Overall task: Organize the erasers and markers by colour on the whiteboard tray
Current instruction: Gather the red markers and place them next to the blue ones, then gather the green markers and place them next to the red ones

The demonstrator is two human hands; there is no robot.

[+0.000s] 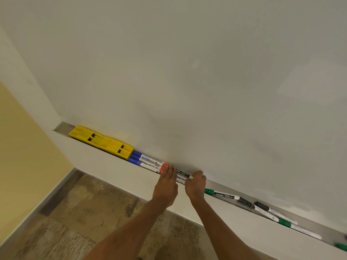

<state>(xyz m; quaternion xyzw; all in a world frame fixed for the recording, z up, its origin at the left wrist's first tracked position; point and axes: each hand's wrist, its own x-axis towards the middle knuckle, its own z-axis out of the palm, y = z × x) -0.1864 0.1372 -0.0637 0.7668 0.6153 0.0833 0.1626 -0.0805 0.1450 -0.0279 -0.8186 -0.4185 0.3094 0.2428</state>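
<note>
My left hand (167, 182) and right hand (195, 182) pinch the red-capped white markers (180, 175) from either end, long axis along the metal tray (221, 186).

Head view, tilted, close above the whiteboard tray (221, 184).

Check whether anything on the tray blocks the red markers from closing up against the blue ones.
Nothing visible does. The red markers already lie end to end with the blue markers on the tray, with no object between them. The left hand and right hand rest on them.
</note>
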